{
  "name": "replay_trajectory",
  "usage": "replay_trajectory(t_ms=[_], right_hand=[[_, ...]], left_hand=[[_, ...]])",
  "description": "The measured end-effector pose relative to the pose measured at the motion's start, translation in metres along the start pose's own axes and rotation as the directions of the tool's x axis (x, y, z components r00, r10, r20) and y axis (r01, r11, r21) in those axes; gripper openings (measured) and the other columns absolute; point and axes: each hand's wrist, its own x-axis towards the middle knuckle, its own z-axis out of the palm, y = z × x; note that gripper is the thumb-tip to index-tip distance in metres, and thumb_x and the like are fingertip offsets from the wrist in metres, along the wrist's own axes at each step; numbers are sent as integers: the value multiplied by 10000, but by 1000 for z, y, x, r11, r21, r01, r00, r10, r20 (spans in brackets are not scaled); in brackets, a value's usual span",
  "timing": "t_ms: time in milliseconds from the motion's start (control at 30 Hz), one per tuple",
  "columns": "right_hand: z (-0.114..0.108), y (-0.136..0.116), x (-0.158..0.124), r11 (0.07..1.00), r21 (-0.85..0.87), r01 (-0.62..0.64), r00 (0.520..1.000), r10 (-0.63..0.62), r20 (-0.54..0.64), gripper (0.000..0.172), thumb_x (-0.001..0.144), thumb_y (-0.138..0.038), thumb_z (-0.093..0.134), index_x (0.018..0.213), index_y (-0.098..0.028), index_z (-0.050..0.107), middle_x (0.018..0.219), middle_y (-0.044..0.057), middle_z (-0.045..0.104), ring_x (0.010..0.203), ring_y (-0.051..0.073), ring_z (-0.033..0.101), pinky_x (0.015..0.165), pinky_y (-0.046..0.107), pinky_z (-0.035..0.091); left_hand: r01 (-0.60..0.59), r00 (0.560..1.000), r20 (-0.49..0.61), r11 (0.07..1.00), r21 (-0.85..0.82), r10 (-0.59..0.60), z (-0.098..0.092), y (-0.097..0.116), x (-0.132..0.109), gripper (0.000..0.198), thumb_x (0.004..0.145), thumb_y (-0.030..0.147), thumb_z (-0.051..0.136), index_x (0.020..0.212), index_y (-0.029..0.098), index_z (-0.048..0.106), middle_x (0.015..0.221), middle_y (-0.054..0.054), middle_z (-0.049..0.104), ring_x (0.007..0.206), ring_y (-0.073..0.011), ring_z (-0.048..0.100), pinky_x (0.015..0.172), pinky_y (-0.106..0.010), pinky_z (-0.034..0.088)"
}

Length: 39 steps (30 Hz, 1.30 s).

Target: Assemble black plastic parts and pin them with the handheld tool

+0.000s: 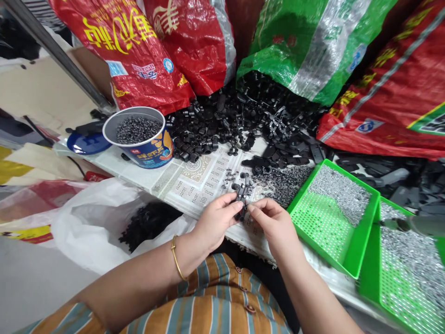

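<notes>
A black jointed plastic piece (244,186), with round ends and small shiny metal dots, is held upright above the table's front edge. My left hand (212,221) grips its lower part between thumb and fingers. Against the right side of that piece, the thumb and forefinger of my right hand (276,225) are pinched together; whatever is between them is too small to make out. Just beyond my hands lie tiny black parts (283,185) and a long black plastic part (259,163) on the patterned tabletop (189,188).
Green perforated trays (361,250) of small silvery metal pieces stand at right, with a screwdriver-like tool (413,224) over one. A blue tub (149,155) of small black parts sits left. Behind are heaped black plastic parts (222,111), red sacks (139,51) and a green sack (313,41).
</notes>
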Motion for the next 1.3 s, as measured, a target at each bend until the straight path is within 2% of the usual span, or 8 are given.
replay_trajectory(t_ms=[567,667,867,967,1067,1167,1233,1300], right_hand=[[1,16,-9,961,-68,267,958,-272,-92,113,724,-281,652,686,-200,582,647,-21,571,623,122,516,608,253,419],[0,21,-10,906,-143,397,905,-413,-104,71,750,-244,627,705,-207,587,673,-10,564,657,133,525,622,269,423],[-3,27,-11,708,-357,609,748,-663,-40,100,741,-127,614,772,-217,584,721,5,577,695,144,543,660,302,437],[-5,27,-11,679,-388,623,728,-685,-27,81,734,-142,619,760,-213,590,709,6,586,680,148,547,654,305,439],[-6,25,-11,788,-290,544,812,-581,-54,42,734,-204,634,705,-204,604,675,1,584,659,143,544,645,287,435],[-6,20,-10,970,-24,241,968,-242,-61,116,729,-313,656,722,-201,627,670,-4,600,642,130,556,637,256,451],[-4,14,-7,968,250,-19,999,25,-22,250,728,-400,648,908,-226,636,783,9,645,721,148,601,665,257,481],[-2,8,-5,879,440,-185,983,161,93,379,711,-451,649,1018,-232,615,871,36,663,807,176,623,700,277,503]], left_hand=[[54,990,137,993,-104,-39,0,-7,2,181,650,151,673,824,151,627,836,-17,594,766,-112,533,730,-282,427],[69,985,163,991,-118,-49,1,-7,1,182,653,140,659,831,139,622,833,-21,588,761,-110,528,734,-286,430],[97,985,158,984,-148,-73,2,-8,0,175,650,131,644,820,129,602,765,-10,572,693,-96,518,689,-277,441],[93,985,158,986,-141,-70,1,-9,1,182,661,138,647,837,128,599,782,-9,577,707,-93,529,696,-269,444],[67,991,128,988,-139,-50,3,-6,-1,206,649,140,671,840,120,596,802,-19,589,718,-96,544,689,-256,445],[83,992,107,979,-186,-64,7,-4,-4,202,630,127,678,808,108,583,766,-25,591,658,-99,555,637,-257,450],[178,968,218,953,-244,-124,8,-4,-4,203,633,125,666,817,105,583,717,-23,584,601,-98,554,628,-284,462],[282,915,362,921,-267,-175,8,-6,-3,181,645,126,646,814,96,589,686,-28,578,595,-110,566,646,-317,478]])
